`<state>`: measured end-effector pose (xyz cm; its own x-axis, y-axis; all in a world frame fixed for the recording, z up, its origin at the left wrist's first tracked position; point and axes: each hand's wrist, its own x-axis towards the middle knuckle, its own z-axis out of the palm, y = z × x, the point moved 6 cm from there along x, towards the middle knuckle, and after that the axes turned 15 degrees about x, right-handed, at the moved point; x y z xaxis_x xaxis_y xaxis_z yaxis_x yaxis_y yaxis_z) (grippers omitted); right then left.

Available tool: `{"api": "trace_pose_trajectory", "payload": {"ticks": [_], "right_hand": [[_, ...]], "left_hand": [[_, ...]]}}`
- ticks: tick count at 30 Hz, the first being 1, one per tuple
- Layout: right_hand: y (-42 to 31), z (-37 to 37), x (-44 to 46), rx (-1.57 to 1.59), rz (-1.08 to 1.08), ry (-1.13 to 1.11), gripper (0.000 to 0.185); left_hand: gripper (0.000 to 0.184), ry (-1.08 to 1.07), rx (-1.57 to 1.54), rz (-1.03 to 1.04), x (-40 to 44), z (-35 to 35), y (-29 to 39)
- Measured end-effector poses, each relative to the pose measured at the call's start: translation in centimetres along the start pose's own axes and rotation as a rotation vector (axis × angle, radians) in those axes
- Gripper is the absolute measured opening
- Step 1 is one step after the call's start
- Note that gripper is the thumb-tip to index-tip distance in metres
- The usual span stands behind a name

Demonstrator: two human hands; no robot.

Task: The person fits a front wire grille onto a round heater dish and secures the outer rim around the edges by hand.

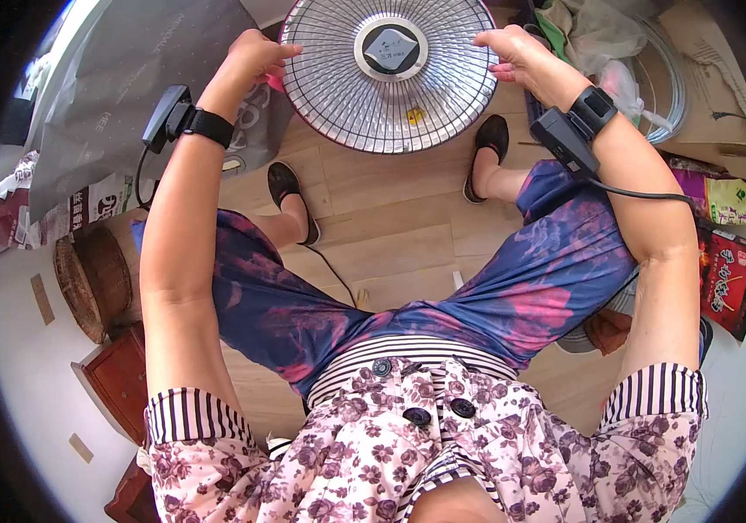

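Observation:
A round electric heater (338,105) is held out in front of me at the top of the view. It has a silver, dish-like face behind a wire grille, a labelled cap at its centre and a small yellow sticker low on the dish. My left hand (260,57) grips its left rim, thumb over the front edge. On the opposite rim, my right hand (525,59) is closed in the same way, its fingers partly behind the edge. The heater's back and whatever supports it are hidden.
Grey bags (129,96) stand at the left, above a round wooden block (94,283) and a reddish wooden box (116,379). Coiled wire (674,91), cardboard (713,78) and a red packet (726,283) lie at the right. A black cord (331,266) crosses the floor between my legs.

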<state>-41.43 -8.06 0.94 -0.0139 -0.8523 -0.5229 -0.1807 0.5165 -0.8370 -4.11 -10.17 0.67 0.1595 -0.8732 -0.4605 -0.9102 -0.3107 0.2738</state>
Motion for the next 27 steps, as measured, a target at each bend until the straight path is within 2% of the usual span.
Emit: {"api": "trace_pose_trajectory", "payload": {"ticks": [1,7,9,12,13,15,18,20,22,24,25,27], "right_hand": [[0.0,0.0,-0.1,0.013,-0.037,-0.041,0.024],[0.4,-0.2,0.4,-0.079,0.072,0.119,0.026],[0.0,0.2,-0.5,-0.017,0.06,0.065,0.03],[0.0,-0.1,-0.1,-0.021,0.022,0.059,0.027],[-0.1,-0.3,0.2,-0.04,0.002,0.067,0.025],[-0.9,-0.9,0.5,-0.058,-0.105,0.057,0.034],[-1.7,-1.4,1.0,-0.001,-0.256,0.088,0.041],[-1.9,-1.7,1.0,0.147,-0.378,0.115,0.042],[-3.4,-3.0,1.2,0.035,-0.603,0.191,0.043],[-6.3,-2.5,-0.2,-0.08,-0.823,0.265,0.044],[-6.8,-2.8,-1.9,0.124,-0.741,0.243,0.041],[-7.0,-3.6,-1.2,0.145,-0.837,0.22,0.042]], "left_hand": [[0.042,-0.013,-0.003,-0.001,-0.2,0.0,0.1],[0.041,-0.042,-0.004,0.002,-0.6,0.0,-0.2],[0.042,-0.038,0.016,-0.008,-1.1,-0.2,0.1],[0.04,0.116,-0.074,0.048,-2.6,-0.9,0.3],[0.038,0.127,-0.165,0.068,-2.6,-0.9,0.0],[0.034,0.157,-0.345,0.108,-2.5,-1.4,-0.4],[0.035,0.293,-0.43,0.1,-3.0,-2.4,-0.2],[0.035,0.205,-0.743,0.117,-3.6,-2.4,0.1],[0.035,0.156,-1.016,0.14,-6.4,-3.6,2.5],[0.024,0.114,-1.295,0.054,-6.1,-3.9,2.4],[0.021,0.102,-1.373,0.055,-6.0,-4.0,2.7],[0.015,0.059,-1.596,0.097,-4.4,-4.2,2.6]]}}
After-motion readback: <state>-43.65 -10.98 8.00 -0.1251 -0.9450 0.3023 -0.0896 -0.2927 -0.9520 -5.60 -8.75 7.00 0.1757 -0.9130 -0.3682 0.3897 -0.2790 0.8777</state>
